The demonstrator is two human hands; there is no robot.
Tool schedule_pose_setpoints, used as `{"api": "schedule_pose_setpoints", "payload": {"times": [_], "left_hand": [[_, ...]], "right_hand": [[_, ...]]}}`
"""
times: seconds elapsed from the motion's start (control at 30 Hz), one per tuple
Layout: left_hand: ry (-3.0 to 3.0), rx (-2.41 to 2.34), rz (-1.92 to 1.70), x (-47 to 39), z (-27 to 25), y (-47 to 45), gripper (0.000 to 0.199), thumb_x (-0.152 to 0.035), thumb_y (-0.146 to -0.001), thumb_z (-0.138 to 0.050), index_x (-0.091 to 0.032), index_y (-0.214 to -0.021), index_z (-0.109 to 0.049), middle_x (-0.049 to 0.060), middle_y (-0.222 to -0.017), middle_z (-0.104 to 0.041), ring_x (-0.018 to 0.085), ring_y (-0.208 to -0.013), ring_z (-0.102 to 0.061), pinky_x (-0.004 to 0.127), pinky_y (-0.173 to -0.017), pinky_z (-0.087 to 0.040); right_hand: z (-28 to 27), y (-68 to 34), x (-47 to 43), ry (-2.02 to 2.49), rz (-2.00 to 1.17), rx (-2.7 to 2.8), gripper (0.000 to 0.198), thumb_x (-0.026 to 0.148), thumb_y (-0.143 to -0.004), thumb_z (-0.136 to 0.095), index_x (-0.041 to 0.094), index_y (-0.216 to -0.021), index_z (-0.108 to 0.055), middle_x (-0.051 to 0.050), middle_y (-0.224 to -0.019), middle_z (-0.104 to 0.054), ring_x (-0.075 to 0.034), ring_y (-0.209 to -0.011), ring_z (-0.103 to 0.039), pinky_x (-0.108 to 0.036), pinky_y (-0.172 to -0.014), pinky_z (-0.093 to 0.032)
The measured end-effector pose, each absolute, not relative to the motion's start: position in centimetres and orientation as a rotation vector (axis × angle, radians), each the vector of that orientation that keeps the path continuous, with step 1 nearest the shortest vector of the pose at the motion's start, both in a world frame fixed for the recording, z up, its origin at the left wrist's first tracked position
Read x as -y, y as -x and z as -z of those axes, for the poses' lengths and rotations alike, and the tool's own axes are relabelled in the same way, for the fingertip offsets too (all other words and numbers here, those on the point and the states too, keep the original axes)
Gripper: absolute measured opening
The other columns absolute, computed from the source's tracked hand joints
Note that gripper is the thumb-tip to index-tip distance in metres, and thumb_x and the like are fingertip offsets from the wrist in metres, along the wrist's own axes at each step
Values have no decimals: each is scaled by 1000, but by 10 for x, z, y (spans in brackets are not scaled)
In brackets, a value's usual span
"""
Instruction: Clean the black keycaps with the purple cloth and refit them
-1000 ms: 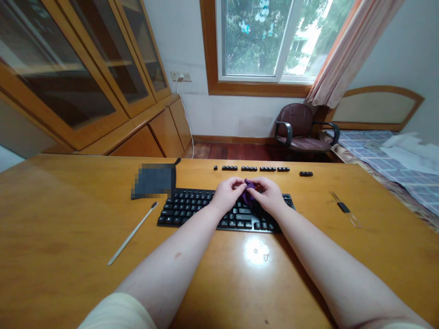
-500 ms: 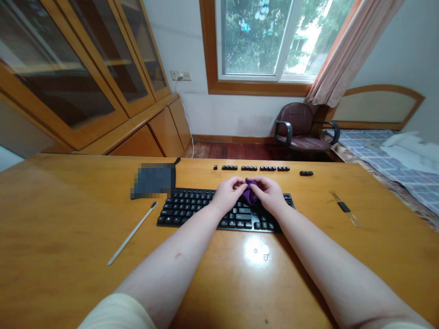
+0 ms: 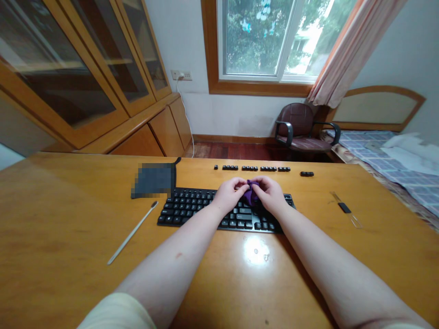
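My left hand (image 3: 230, 195) and my right hand (image 3: 270, 195) meet above a black keyboard (image 3: 192, 204). Both are closed, their fingertips pinching a crumpled purple cloth (image 3: 250, 197) between them. A small dark thing, perhaps a keycap, shows at my left fingertips against the cloth; it is mostly hidden. The keyboard lies flat on the wooden table (image 3: 219, 274), its right middle part covered by my hands and the cloth. Beyond it, detached black keycaps (image 3: 249, 168) stand in small groups in a row along the far table edge.
Left of the keyboard lies a thin white stick brush (image 3: 132, 234) with a dark tip. Behind that is a dark, partly pixelated pouch (image 3: 154, 180). On the right lies a wire keycap puller (image 3: 344, 208) with a black handle. Past the table stands a brown armchair (image 3: 297, 123).
My hands stay in nearly the same place. The cloth has shifted slightly between my fingers, and a small dark thing now shows at my left fingertips. The view has moved very slightly.
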State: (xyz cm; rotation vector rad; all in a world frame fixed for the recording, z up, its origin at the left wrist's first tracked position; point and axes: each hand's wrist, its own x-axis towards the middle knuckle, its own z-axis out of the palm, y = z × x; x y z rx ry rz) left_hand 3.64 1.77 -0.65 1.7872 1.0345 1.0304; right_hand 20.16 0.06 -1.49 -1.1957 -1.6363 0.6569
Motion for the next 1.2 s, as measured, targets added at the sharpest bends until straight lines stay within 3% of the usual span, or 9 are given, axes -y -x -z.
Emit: {"api": "schedule_pose_setpoints", "payload": {"times": [0.3,0.6,0.9,1.2], "left_hand": [[-1779,-1000,-1026,-17,5,-36,21,-29,-74,-61,-16,-90,-62,5,-88,-67,15,-79,-62,29,-75,-51],[-1652,-963,-1072,-19,9,-36,19,-30,-76,-60,-16,-88,-60,2,-76,-65,13,-71,-60,26,-68,-49],[-1662,-974,-1092,-17,6,-36,21,-29,-70,-66,-16,-87,-66,5,-87,-70,17,-81,-64,33,-81,-51],[-1597,-936,-1128,-19,11,-38,17,-28,-70,-66,-16,-83,-65,3,-82,-69,16,-78,-64,32,-78,-53]], "right_hand": [[14,-202,0,1232,-609,1617,17,28,-76,-59,20,-89,-64,-5,-84,-69,-18,-75,-64,-33,-71,-51],[6,-198,6,1180,-584,1642,17,28,-76,-59,20,-90,-64,-6,-86,-68,-18,-75,-63,-31,-69,-52],[11,-201,2,1224,-563,1625,17,28,-75,-59,20,-89,-65,-5,-84,-68,-17,-73,-63,-31,-67,-52],[7,-199,6,1154,-563,1626,15,28,-74,-61,21,-86,-65,-5,-85,-68,-18,-76,-64,-32,-70,-52]]}}
